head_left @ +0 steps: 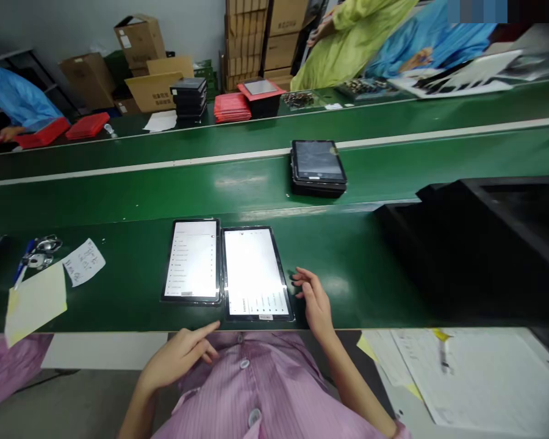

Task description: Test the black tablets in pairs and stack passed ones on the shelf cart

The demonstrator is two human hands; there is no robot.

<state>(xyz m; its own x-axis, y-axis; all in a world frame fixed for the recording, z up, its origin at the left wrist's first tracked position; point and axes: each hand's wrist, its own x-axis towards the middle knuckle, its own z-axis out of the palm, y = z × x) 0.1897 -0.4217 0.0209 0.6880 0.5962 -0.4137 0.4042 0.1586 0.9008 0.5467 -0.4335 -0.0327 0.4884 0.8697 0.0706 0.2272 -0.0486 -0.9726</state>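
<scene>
Two tablets lie side by side on the green bench before me, both screens lit. The left tablet shows a list of text lines. On the right tablet the screen is mostly white, with small text near its lower edge. My left hand hovers at the bench's front edge, index finger stretched out just below the tablets, holding nothing. Beside the right tablet's right edge is my right hand, fingers loosely bent and apart, with nothing in it.
Stacked tablets sit on the green belt ahead. A large black bin takes up the right. Yellow paper and a handwritten note lie left. Across the belt are red trays, cardboard boxes and co-workers in smocks.
</scene>
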